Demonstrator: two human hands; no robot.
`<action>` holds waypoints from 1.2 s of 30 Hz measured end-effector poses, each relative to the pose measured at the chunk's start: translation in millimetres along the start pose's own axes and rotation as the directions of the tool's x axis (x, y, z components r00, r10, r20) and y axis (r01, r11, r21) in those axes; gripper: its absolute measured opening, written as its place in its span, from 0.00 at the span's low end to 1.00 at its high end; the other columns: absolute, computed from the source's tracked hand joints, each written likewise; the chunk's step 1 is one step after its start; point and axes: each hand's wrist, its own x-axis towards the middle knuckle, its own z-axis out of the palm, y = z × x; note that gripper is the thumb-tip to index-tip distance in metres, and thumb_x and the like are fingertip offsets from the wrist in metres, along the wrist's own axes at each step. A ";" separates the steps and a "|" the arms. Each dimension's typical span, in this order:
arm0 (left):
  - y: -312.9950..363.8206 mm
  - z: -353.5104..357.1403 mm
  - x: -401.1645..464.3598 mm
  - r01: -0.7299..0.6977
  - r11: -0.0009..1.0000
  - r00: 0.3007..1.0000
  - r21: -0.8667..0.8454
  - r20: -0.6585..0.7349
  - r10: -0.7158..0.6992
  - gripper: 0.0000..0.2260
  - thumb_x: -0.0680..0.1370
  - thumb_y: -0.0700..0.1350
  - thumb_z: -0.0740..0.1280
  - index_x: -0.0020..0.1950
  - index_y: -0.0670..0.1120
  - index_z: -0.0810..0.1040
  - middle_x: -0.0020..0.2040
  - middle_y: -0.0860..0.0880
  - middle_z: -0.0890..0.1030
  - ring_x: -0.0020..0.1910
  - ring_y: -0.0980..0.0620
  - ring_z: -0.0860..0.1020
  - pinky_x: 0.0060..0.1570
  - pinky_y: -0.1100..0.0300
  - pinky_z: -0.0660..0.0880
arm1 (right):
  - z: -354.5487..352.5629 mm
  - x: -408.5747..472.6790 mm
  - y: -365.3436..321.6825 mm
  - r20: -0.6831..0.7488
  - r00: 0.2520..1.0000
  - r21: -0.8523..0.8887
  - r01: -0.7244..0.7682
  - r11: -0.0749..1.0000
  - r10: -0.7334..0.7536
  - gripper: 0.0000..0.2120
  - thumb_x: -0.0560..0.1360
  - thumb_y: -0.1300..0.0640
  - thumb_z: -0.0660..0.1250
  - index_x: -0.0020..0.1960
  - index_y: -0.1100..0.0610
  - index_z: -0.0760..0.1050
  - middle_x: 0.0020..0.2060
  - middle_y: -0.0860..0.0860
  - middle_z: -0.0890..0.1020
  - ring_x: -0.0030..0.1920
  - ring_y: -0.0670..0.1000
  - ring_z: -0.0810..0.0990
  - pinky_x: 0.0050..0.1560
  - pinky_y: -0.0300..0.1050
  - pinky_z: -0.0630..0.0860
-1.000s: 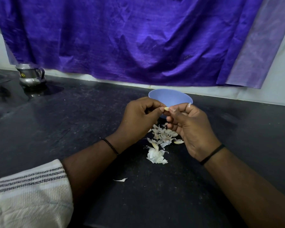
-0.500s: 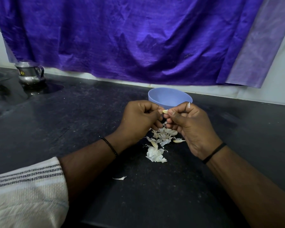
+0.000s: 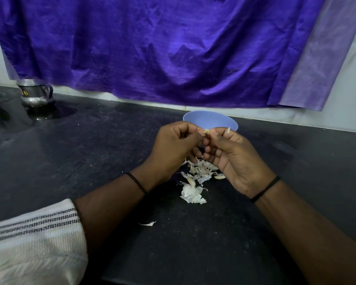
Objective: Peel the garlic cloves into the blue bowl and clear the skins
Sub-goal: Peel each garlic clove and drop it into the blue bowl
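Garlic clove (image 3: 207,131): small, pale yellow, just above frame centre, mostly hidden. Blue bowl (image 3: 211,120): round, upright, directly behind the clove at centre; contents not visible. Skins (image 3: 195,179): white papery pile below centre; one stray flake (image 3: 148,224) lies apart, toward lower centre-left.

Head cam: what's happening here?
A person is peeling garlic at a dark counter. Both hands, left hand and right hand, pinch one garlic clove in front of the blue bowl. Loose skins are piled on the counter below the hands, not yet cleared.
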 end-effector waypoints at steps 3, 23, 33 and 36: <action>-1.3 -2.3 1.0 -0.048 0.996 0.999 0.078 -0.009 0.049 0.03 0.79 0.34 0.67 0.48 0.36 0.80 0.32 0.47 0.80 0.27 0.51 0.77 0.25 0.59 0.75 | -0.7 0.8 0.4 0.023 0.999 0.009 -0.045 0.999 0.044 0.08 0.81 0.56 0.63 0.45 0.56 0.77 0.35 0.52 0.80 0.35 0.47 0.77 0.37 0.41 0.76; -1.3 -12.2 4.2 -0.249 0.866 0.967 0.433 0.055 0.251 0.01 0.75 0.37 0.73 0.44 0.41 0.85 0.36 0.54 0.82 0.29 0.59 0.78 0.31 0.64 0.74 | 0.1 -2.3 -0.1 0.030 0.996 -0.339 0.085 0.937 -0.079 0.14 0.83 0.54 0.60 0.40 0.52 0.76 0.31 0.49 0.76 0.33 0.47 0.72 0.34 0.41 0.72; -1.1 -7.8 0.8 -0.007 0.962 0.997 0.274 0.081 -0.016 0.04 0.77 0.32 0.69 0.42 0.34 0.82 0.35 0.36 0.82 0.29 0.47 0.81 0.31 0.54 0.81 | -10.5 -0.3 3.2 0.171 0.966 -0.710 0.256 0.656 -0.192 0.15 0.84 0.54 0.58 0.38 0.51 0.70 0.31 0.43 0.73 0.31 0.37 0.70 0.33 0.30 0.67; -1.5 -4.9 0.2 0.039 0.975 0.997 0.217 0.054 -0.052 0.04 0.76 0.30 0.68 0.43 0.31 0.80 0.34 0.37 0.81 0.28 0.47 0.81 0.30 0.55 0.81 | -10.5 1.5 4.1 0.171 0.964 -0.701 0.263 0.663 -0.202 0.15 0.84 0.54 0.58 0.39 0.52 0.70 0.32 0.43 0.73 0.32 0.38 0.70 0.33 0.31 0.67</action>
